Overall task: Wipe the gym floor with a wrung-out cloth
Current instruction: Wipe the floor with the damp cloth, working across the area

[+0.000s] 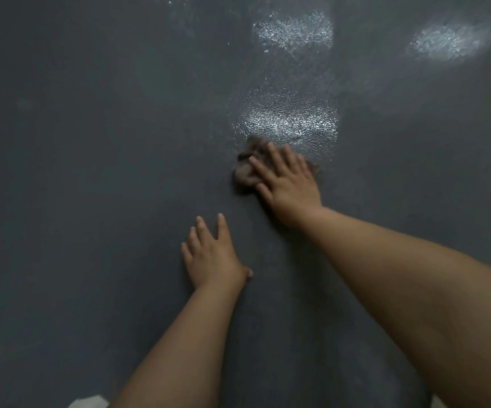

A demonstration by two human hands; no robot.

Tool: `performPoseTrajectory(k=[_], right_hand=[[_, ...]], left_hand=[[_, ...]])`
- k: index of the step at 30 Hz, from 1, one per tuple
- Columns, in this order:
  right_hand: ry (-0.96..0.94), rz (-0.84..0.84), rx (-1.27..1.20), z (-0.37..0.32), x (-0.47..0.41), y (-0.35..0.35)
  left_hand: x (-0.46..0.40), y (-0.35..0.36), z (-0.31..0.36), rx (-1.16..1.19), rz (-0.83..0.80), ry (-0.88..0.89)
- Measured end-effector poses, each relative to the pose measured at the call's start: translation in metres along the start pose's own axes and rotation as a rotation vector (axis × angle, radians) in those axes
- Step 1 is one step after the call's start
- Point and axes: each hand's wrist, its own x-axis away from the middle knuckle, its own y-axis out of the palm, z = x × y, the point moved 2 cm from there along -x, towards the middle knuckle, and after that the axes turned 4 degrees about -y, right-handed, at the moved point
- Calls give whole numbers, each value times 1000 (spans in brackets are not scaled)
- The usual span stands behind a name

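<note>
Head view looks down on a dark, textured gym floor, with both bare forearms reaching forward from the near edge. Right hand lies flat on a bunched greyish cloth, its fingers straight and spread over the top of it, pressing down rather than curling round it. That cloth sits on the floor a little right of centre, at the near edge of a glossy patch that catches the light; two more bright patches show farther off, one far and centre, one far right. Whether the shine is moisture or only lamp glare cannot be told for sure. Left hand rests palm down on the floor, nearer and to the left of the cloth, well apart from it, fingers straight and relaxed, grasping nothing; it looks like a prop for the body's weight. By my reading the wiping itself is under way, mid-stroke. A next move would call for steady downward pressure while sliding the cloth across a dull area, with the propping hand shifted as the reach grows. No bucket, basin or other container appears in view. Something pale peeks in at the near edge, too cropped to identify.
</note>
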Motion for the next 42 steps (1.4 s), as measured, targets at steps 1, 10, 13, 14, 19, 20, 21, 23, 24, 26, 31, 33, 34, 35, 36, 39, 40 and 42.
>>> performPoseTrajectory(k=[1,10,13,14,19,20,21,23,24,26,31,33,34,35,36,39,40,42], right_hand=[[68,17,-1,14,-3,-4],[515,53,-68,72,-21,-21],[534,48,-104,56,-23,-19],[520,57,-113,47,-23,-18],[328,50,-114,1,10,0],[275,48,-109,-7,23,6],[227,54,-100,-15,37,13],[170,78,-77,-25,66,25],[158,95,-69,-28,83,32],[155,118,-53,-36,120,44],[266,141,-49,-65,186,64],[309,152,-55,-66,185,64],[313,160,-60,-63,180,63],[309,163,-61,-60,175,61],[309,156,-55,-55,169,60],[355,125,-58,-33,146,49],[374,125,-60,-24,134,41],[416,60,-99,-1,106,26]], left_hand=[[0,1,1,-28,-17,-1],[-1,7,-3,-46,15,5],[-2,7,-5,-10,20,1],[-2,7,-5,2,28,0],[-2,7,-4,16,48,-12],[-2,7,-4,10,49,-10],[-2,7,-5,3,51,-7],[-2,6,-4,-12,57,1],[-2,6,-4,-18,61,3],[-2,7,-4,-34,67,10],[-1,8,-2,-70,77,22],[-1,7,1,-86,75,13],[-1,6,2,-94,72,8],[-1,5,4,-103,66,4],[0,4,6,-112,60,1],[0,1,10,-146,41,-10],[0,0,11,-156,37,-10],[1,0,14,-169,43,19]])
